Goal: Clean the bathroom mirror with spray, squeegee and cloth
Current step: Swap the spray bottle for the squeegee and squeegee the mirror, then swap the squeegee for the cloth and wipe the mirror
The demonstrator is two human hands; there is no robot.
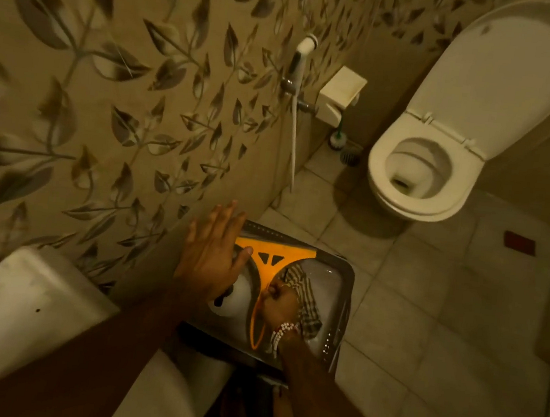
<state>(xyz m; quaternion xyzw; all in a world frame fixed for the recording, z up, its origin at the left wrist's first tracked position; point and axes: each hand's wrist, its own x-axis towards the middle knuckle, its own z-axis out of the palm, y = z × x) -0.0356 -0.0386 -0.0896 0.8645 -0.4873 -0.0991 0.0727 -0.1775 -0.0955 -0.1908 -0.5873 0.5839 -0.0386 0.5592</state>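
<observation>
On the metal tray [344,278], the right hand [278,306] grips the orange squeegee [269,259] handle beside the cloth [307,301]. The left hand [211,256], fingers spread, hovers over the white spray bottle [234,298]. Right of the tray, the floor [426,311] is free.

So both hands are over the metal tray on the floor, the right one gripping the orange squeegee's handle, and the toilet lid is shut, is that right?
Not quite: the head view shows the toilet lid raised, with the bowl open. The rest holds: both hands are over the metal tray, and the right hand grips the orange squeegee by its handle, while the left hand is spread open.
</observation>
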